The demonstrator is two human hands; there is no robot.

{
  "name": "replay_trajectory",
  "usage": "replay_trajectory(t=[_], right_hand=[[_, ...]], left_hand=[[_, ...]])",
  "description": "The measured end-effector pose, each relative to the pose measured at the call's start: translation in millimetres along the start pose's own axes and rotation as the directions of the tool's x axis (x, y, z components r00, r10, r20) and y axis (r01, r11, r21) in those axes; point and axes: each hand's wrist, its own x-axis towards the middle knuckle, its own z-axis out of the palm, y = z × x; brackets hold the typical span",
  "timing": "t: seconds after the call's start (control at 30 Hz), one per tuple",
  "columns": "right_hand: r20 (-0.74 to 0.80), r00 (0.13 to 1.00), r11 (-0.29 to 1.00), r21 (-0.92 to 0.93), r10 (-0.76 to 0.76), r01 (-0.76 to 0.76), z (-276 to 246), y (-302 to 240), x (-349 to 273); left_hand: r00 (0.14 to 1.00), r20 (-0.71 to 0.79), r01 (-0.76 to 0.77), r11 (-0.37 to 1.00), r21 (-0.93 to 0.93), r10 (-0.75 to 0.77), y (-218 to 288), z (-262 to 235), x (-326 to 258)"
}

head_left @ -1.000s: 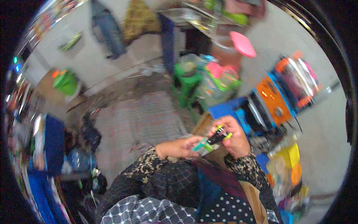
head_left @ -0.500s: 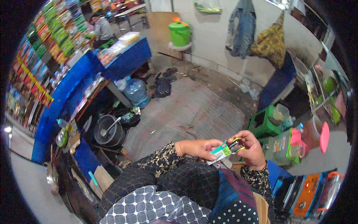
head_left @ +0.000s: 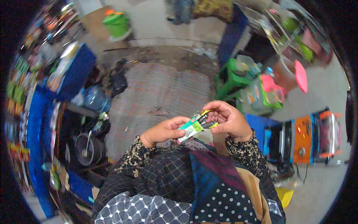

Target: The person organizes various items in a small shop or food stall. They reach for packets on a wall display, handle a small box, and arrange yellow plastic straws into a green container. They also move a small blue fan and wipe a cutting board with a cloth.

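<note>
My left hand [head_left: 166, 130] is closed on a small green-and-white card package [head_left: 191, 129], thumb across its lower end. From the package's upper right end stick out black parts with yellow tips, belonging to a small tool [head_left: 204, 118] whose kind I cannot make out. My right hand [head_left: 233, 121] has its fingers and thumb closed around those yellow-and-black ends. Both hands are close together above my lap, over patterned dark cloth [head_left: 160, 168]. Whether the tool is still fastened to the card is hidden.
A woven mat [head_left: 156, 89] covers the floor ahead. To the left stand a dark bucket [head_left: 99, 143] and a large blue water bottle [head_left: 96, 98]. On the right are a green stool [head_left: 226, 84], a pink-lidded container [head_left: 300, 76] and an orange-fronted appliance [head_left: 302, 140].
My view has tilted down and swung right, so the surroundings shift left and upward. Both hands keep their hold on the package and the tool, with little visible change between them.
</note>
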Motion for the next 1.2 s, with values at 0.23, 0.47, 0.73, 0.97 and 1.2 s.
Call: replay_trajectory(t=[0.23,0.47,0.73,0.97,1.2], right_hand=[[-0.322,0.945,0.995,-0.088,-0.066,0.039,-21.5,-3.8,-65.5],[-0.578,0.804,0.989,-0.049,-0.140,0.137,4.3,1.6,-109.2],[-0.754,0.622,0.974,-0.212,-0.213,0.077,23.9,6.7,-133.5],[-0.645,0.440,0.631,-0.749,-0.625,-0.202,14.1,24.7,-134.7],[-0.807,0.303,0.852,-0.522,-0.506,0.034,17.1,25.4,-122.6]], left_hand=[[0.949,0.292,0.113,0.993,0.032,-0.117,0.4,14.8,81.1],[0.827,0.545,0.123,0.991,0.060,-0.136,0.3,38.3,129.3],[0.801,0.557,0.238,0.970,0.041,-0.220,-9.5,49.8,155.2],[0.876,0.475,0.084,0.996,0.019,-0.083,-18.2,63.3,166.1],[0.887,0.462,0.055,0.997,-0.047,-0.027,-14.8,74.6,161.5]])
